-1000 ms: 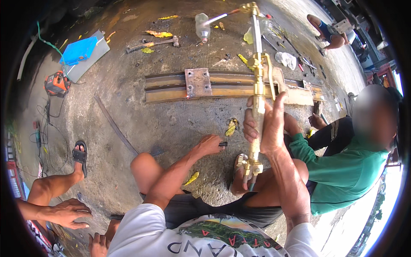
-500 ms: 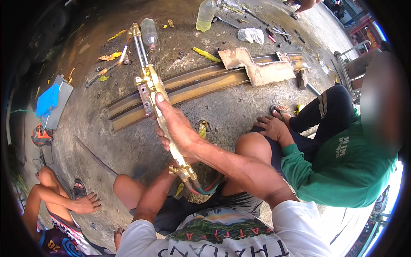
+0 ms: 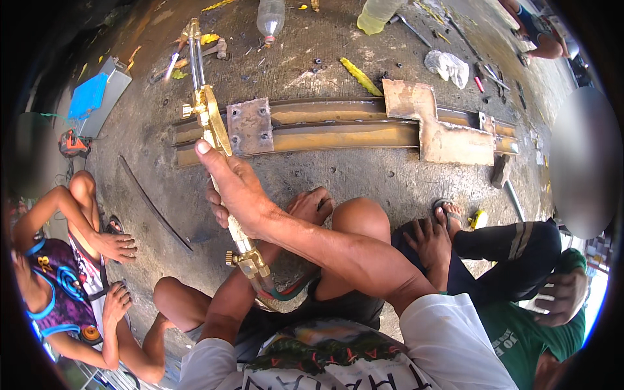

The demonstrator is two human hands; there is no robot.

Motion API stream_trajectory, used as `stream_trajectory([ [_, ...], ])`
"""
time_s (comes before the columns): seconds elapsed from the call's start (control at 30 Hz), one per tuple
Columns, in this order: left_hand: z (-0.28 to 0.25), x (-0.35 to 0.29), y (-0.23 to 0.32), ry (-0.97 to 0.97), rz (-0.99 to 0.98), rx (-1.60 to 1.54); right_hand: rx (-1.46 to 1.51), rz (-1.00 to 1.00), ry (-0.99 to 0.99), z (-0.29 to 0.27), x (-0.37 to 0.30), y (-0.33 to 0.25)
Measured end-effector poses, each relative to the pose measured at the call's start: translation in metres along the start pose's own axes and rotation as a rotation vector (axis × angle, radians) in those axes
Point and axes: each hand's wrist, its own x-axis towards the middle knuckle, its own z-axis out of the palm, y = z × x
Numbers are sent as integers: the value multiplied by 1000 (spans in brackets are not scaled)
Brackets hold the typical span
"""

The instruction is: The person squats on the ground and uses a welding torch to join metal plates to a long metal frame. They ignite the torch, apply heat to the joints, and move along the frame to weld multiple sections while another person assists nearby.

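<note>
A brass cutting torch (image 3: 214,123) is in my right hand (image 3: 240,188), its fingers wrapped round the handle and thumb on top. A white streak, seemingly a flame, extends below the angled nozzle at its far end. Under my right forearm, my left hand (image 3: 312,205) is out by my right knee, fingers curled; what they hold, if anything, is hidden. Hoses (image 3: 286,291) run from the torch's valve end toward my lap. Just right of the torch, a square steel plate with corner holes (image 3: 250,125) lies across two rusty steel channels (image 3: 344,134).
A stepped steel plate (image 3: 448,136) covers the channels' right part. A wooden-handled hammer (image 3: 220,49) lies beyond the torch; a sledgehammer (image 3: 501,172) is at right. Bottles, a plastic bag (image 3: 447,67) and tools are scattered farther off. People sit close on both sides.
My left hand has moved from beside the torch's valves to the right, by my knee. The torch is still in my right hand. The view has turned, and the person at right has shifted.
</note>
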Motion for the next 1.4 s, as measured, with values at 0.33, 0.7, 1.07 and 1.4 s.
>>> stream_trajectory([
  [0.33, -14, -29, -4, -236, -59, 78, 37, 130, -64, -17, 8, -22],
  [0.7, 19, -25, 3, -120, -22, 161, 66, 60, -65, -23, 29, -26],
  [1.07, 36, 50, 2, -102, 161, 251, 96, 50, 63, -71, 18, -55],
  [1.4, 33, 76, -9, -131, 252, 321, 158, 15, 186, -82, 12, -69],
])
